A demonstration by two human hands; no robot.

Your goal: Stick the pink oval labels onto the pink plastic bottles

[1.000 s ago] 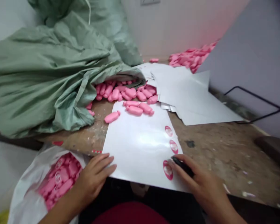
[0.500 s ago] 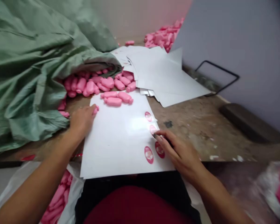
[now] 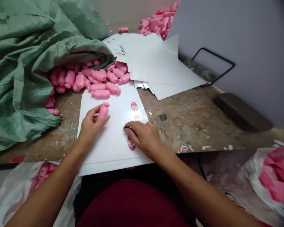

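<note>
My left hand (image 3: pixel 91 126) is closed around a small pink bottle (image 3: pixel 102 114), its capped end pointing up and away, above a white sticker sheet (image 3: pixel 104 149). Between the thumb and fingers of my right hand (image 3: pixel 144 134) is a thin dark tool (image 3: pixel 126 127); only its tip shows, and I cannot tell its kind. Pink oval stickers lie on the sheet near that hand: one sticker (image 3: pixel 134 107) further up and another sticker (image 3: pixel 131 144) beside the fingers. Three pink bottles (image 3: pixel 101 94) rest at the sheet's far end.
A green sack (image 3: pixel 38 104) spills pink bottles on the left. More white sheets (image 3: pixel 156 66) lie at the back, near a pink heap (image 3: pixel 156 23). A dark block (image 3: pixel 242 112) sits on the right of the worn table (image 3: pixel 180 116). Plastic bags (image 3: pixel 253 170) hang or stand below.
My left hand has brought a pink bottle from the sheet's left edge in over the sheet. My right hand has come closer to it with the dark tool. The view has shifted.
</note>
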